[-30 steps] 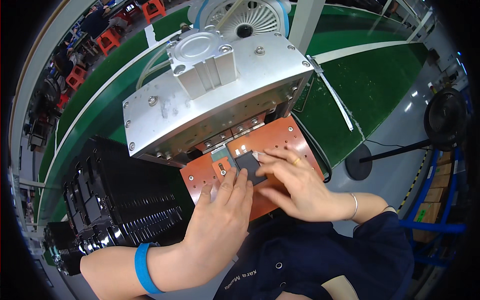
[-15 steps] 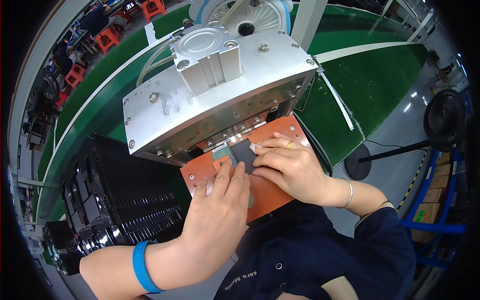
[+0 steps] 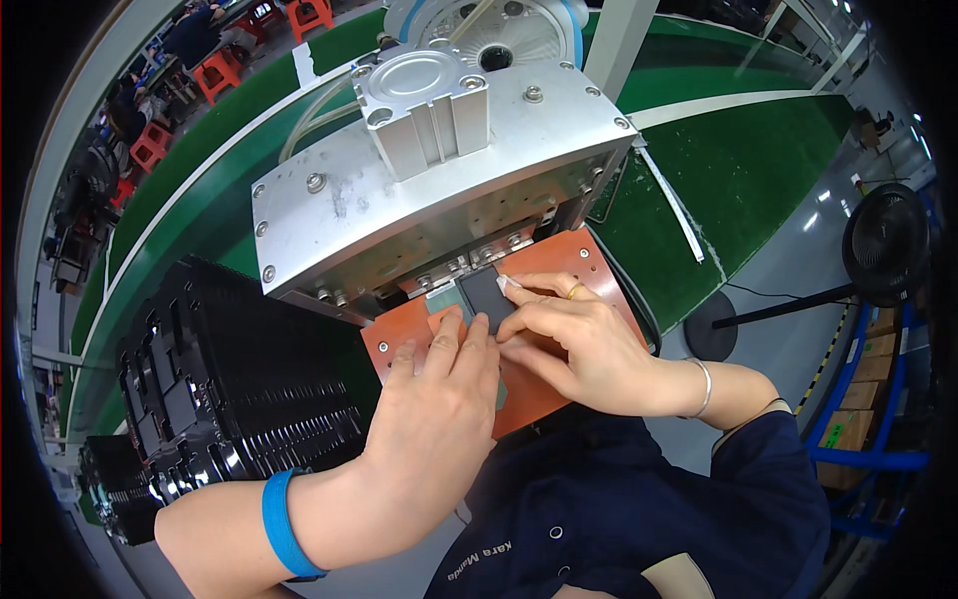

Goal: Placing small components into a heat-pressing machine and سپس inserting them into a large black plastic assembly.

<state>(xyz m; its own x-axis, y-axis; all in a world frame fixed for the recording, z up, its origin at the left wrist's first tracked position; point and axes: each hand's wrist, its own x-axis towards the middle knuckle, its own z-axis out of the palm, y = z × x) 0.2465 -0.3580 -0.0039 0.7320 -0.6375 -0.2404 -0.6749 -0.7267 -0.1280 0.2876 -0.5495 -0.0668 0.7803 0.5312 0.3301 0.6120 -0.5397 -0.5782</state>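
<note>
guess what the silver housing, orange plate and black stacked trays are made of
Silver housing: probably aluminium, satin, metallic grey with smudges. Orange plate: perhaps plastic board, smooth, even-coloured, slight sheen; coated metal possible. Black stacked trays: likely moulded plastic, glossy, sharp highlights along ridges.

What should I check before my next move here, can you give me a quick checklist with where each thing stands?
1. Dark flat piece lies over the orange plate: ok.
2. Left hand has fingertips at the piece's near edge: ok.
3. Right hand is at the piece's right side: ok.
4. Fingers out from under the silver machine housing: ok, they show in front of it.
5. Right hand and wrist free of jewelry: not ok, there's a gold ring and a silver bracelet.
6. Piece sitting fully flat: cannot tell, fingers cover part of it.
</note>
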